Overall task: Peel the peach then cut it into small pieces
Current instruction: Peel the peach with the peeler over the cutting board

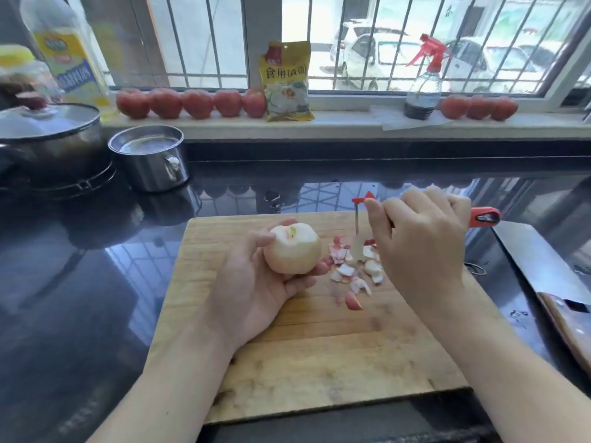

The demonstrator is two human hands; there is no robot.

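My left hand [256, 282] cups a pale peach [292, 247] with its skin off, held over the wooden cutting board [287, 362]. To its right, my right hand [422, 238] grips a red-handled peeler [484, 216]; the blade end [361, 203] points left, with a strip of peel hanging from it. A heap of pink and white peach peels [351, 266] lies on the board between my two hands.
A cleaver [540, 260] with a wooden handle lies on the dark counter right of the board. A lidded pot [48, 135] and a steel cup [150, 158] stand at the back left. Tomatoes [192, 103], a yellow packet [286, 81] and a spray bottle [425, 81] line the windowsill.
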